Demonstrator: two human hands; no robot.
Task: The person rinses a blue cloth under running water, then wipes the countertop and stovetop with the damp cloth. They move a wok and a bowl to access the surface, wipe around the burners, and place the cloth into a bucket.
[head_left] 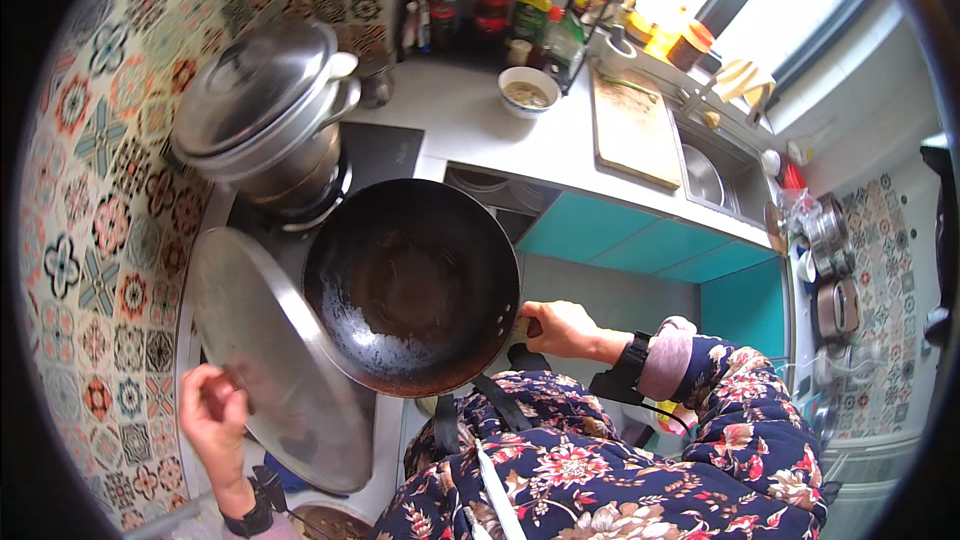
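Note:
My right hand point(562, 328) is closed round the handle of a dark, worn wok point(405, 275), which is held over the front of the stove with its bare inside facing up. Nothing lies in the wok. At the left, my left hand point(215, 408) grips the knob of a large round metal lid point(290, 370). The lid stands tilted, nearly on edge, beside the wok's left rim. Its knob is partly hidden by my fingers.
A lidded metal steamer pot point(262, 105) stands on the stove's far burner. On the counter are a bowl of food point(528, 92) and a wooden cutting board point(632, 128). Bottles fill a black rack point(490, 0). The sink point(715, 170) is at the right, a tiled wall point(110, 240) at the left.

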